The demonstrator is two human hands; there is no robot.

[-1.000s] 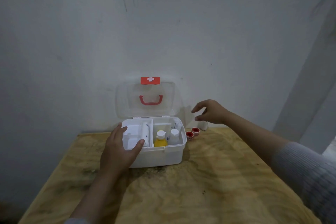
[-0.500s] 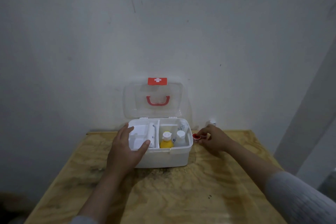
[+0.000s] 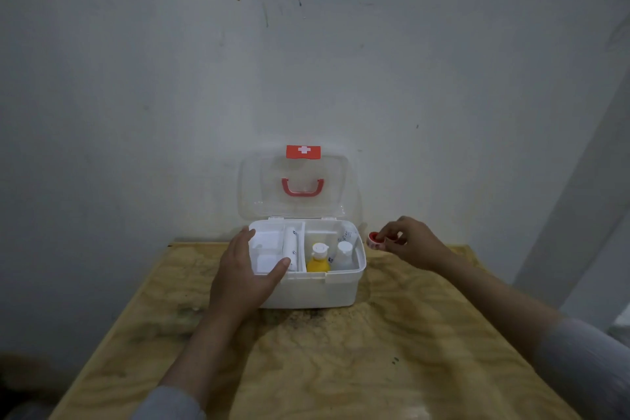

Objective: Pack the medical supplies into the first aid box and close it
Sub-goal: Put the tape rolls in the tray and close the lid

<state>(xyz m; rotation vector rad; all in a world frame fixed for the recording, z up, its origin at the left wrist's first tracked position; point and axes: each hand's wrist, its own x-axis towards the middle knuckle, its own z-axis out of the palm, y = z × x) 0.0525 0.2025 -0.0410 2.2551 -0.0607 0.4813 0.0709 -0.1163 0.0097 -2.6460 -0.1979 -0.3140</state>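
Bracing the first aid box (image 3: 306, 290) with the left hand (image 3: 245, 278), fingers spread over its front-left corner. Box sits open, bottles upright in the compartment nearer the right hand (image 3: 414, 245). That one's pinched shut on a small red-capped container (image 3: 374, 240), so the opening lies just left of those fingertips.

A desk (image 3: 341, 368) of bare plywood, pale with swirling grain and dark smudges, matt and rough-looking. On it stands a first aid box (image 3: 313, 291) of smooth white plastic with a slight sheen; its raised lid (image 3: 293, 186) is clear, glossy plastic with a red plastic handle (image 3: 302, 188). Inside stand a yellow plastic bottle (image 3: 317, 259) and a translucent white plastic bottle (image 3: 343, 254). The wall (image 3: 136, 78) behind is matt grey-white plaster, stained and flecked. A sleeve (image 3: 593, 372) is grey ribbed knit cloth.
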